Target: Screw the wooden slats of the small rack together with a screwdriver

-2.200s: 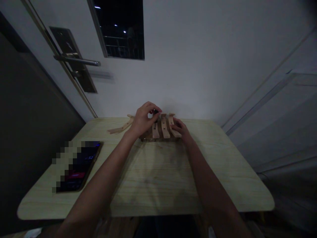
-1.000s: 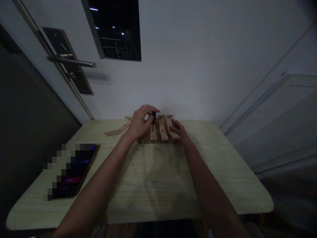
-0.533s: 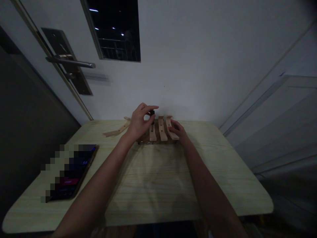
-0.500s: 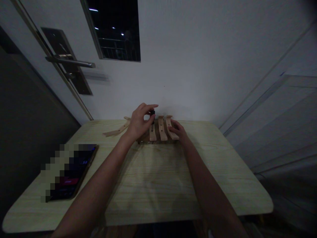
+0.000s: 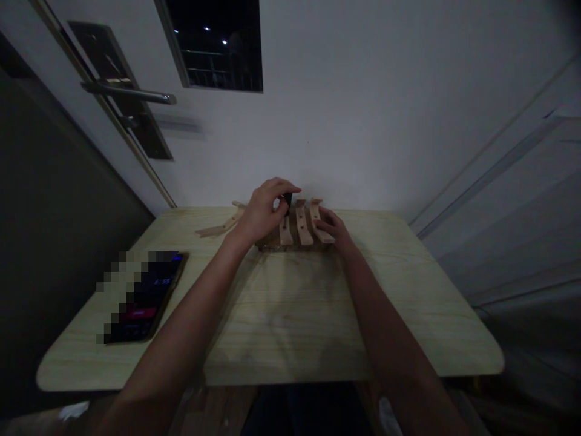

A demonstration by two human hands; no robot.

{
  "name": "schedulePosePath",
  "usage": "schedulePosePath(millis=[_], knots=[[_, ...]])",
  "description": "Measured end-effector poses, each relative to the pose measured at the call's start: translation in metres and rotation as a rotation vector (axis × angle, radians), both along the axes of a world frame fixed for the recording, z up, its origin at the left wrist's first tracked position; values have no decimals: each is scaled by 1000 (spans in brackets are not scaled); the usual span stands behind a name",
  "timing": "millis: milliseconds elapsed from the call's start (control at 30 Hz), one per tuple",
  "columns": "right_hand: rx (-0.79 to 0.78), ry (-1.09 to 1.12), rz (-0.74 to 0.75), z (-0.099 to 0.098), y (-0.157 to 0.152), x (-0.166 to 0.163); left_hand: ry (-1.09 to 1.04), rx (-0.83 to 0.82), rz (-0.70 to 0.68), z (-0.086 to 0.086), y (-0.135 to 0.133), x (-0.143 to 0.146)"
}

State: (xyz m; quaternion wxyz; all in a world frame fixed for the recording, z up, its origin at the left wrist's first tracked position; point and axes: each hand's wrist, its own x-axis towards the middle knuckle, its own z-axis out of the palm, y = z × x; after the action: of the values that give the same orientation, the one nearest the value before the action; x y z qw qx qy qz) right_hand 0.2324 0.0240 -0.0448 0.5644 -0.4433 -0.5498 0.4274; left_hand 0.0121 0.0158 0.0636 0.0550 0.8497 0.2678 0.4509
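My left hand [image 5: 265,209] pinches the black handle of a small screwdriver [image 5: 287,198], upright above a pale wooden piece [image 5: 285,235]. The tool's tip is too dark to make out. To the right stand a second curved wooden piece [image 5: 303,229] with two holes and a third one [image 5: 316,212]. All three sit side by side on a brown base [image 5: 269,244]. My right hand [image 5: 336,231] is closed around the third piece at the base's right end. A loose wooden piece [image 5: 218,229] lies left of my left hand, partly hidden behind it.
A phone [image 5: 157,297] with a lit screen lies on the left of the pale wooden table [image 5: 281,315]. Right behind the table rises a white door [image 5: 363,121] with a metal handle [image 5: 131,93] and a dark window [image 5: 218,48].
The camera view has tilted and shifted slightly, so everything sits higher and a bit to the right. Both hands keep their hold; the screwdriver handle looks slightly turned or tilted.
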Motion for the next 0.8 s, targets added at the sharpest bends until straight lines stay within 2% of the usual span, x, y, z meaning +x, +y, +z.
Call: schedulePosePath(millis=[100,333,500,667,800], knots=[[13,2,23,2,-2,0,-3,-4,-32,-3,2,2],[-10,14,17,4,-3,-1,-26,-33,-5,-6,5,5],[6,14,5,5,-3,-2,-34,-79,-58,-4,2,3],[12,38,13,3,-1,-1,79,-38,67,4,-7,3],[5,54,36,4,-2,0,133,-23,93,8,-11,3]])
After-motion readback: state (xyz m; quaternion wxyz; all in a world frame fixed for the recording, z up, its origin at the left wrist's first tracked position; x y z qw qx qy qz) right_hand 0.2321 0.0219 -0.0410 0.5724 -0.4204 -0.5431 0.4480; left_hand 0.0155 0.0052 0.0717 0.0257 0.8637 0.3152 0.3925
